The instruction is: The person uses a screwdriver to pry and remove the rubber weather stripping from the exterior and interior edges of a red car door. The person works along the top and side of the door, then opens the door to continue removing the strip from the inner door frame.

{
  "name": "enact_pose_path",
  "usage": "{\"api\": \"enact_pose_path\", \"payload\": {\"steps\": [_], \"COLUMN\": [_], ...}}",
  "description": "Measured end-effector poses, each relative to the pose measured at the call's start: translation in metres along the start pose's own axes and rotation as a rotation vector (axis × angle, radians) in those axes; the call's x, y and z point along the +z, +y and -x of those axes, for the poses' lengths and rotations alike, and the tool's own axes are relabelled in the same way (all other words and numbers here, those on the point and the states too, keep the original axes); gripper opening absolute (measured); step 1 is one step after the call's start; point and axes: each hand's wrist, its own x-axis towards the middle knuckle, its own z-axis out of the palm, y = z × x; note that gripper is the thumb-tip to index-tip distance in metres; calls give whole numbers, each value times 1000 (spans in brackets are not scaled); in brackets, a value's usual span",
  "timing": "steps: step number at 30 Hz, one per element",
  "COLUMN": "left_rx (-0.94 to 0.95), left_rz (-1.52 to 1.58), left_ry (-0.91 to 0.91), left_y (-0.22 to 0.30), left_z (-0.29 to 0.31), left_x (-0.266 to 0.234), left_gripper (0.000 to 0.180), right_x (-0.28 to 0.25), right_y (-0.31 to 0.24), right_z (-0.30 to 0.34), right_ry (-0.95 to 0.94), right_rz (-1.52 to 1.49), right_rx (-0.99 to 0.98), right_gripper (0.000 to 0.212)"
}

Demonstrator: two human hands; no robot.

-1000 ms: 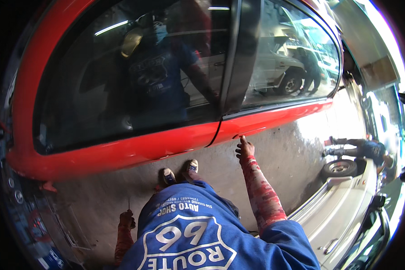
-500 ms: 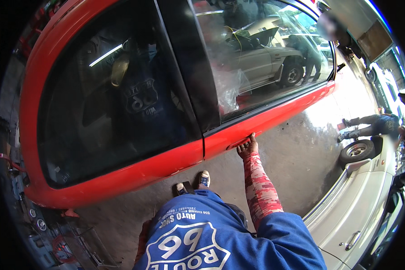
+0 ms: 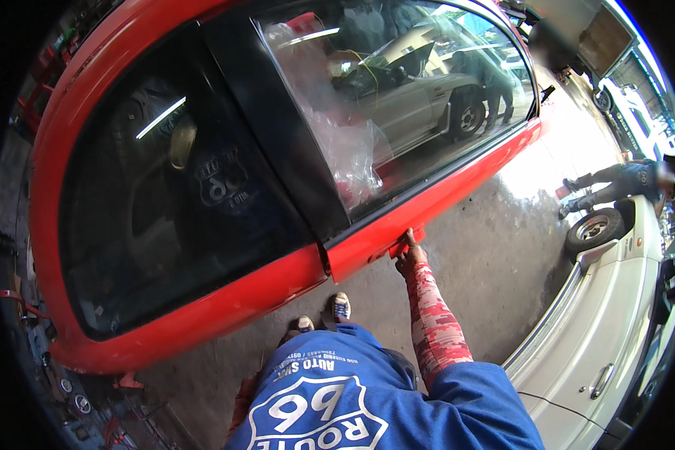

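My right hand point(image 3: 412, 259) is closed on the red door handle point(image 3: 400, 250), thumb on top and fingers curled under it. The handle sits low on the outside of a red car door point(image 3: 469, 184). A narrow gap shows along the door's rear edge beside the red rear body panel point(image 3: 225, 300), so the door stands slightly ajar. Through the door window, crumpled clear plastic point(image 3: 356, 157) shows inside. Of my left arm only a bit of patterned sleeve point(image 3: 245, 397) shows beside my blue shirt; the left hand is hidden.
A pale car point(image 3: 577, 345) stands to my right, its wheel point(image 3: 596, 228) near a person in dark clothes point(image 3: 615, 186). Along the lower left lie workshop items and a red stand point(image 3: 130, 380). My shoes point(image 3: 340, 305) rest on the concrete floor point(image 3: 495, 262) near the door.
The door has swung slightly outward from the body, opening a gap at its rear edge. The handle is pulled out, with my right hand still on it. My view has shifted a little.
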Motion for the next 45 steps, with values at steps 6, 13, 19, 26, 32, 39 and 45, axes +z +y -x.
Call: {"api": "enact_pose_path", "payload": {"steps": [6,13,19,26,32,39,45], "left_rx": [134,226,83,69,-44,112,39], "left_rz": [-34,-395,-376,-350,116,-289,-389], "left_ry": [-54,-43,-92,-141,-132,-109,-154], "left_y": [2,-9,-24,10,30,-49,-96], "left_z": [-52,-69,-58,-24,-32,-33,-14], "left_x": [-35,-100,-127,-138,-117,-92,-96], "left_gripper": [55,53,49,44,31,43,48], "right_x": [-59,-156,-146,19,81,60,11], "right_y": [-2,23,-77,-134,-109,-121,-121], "right_z": [35,23,179,488,527,526,538], "right_ry": [127,417,482,-143,-228,-299,-277], "right_rz": [79,117,155,752,1410,1454,1291], "right_rx": [-48,-168,-762,-1938,-1768,-1854,-1654], "right_gripper": [48,44,47,55,24,22,20]}}
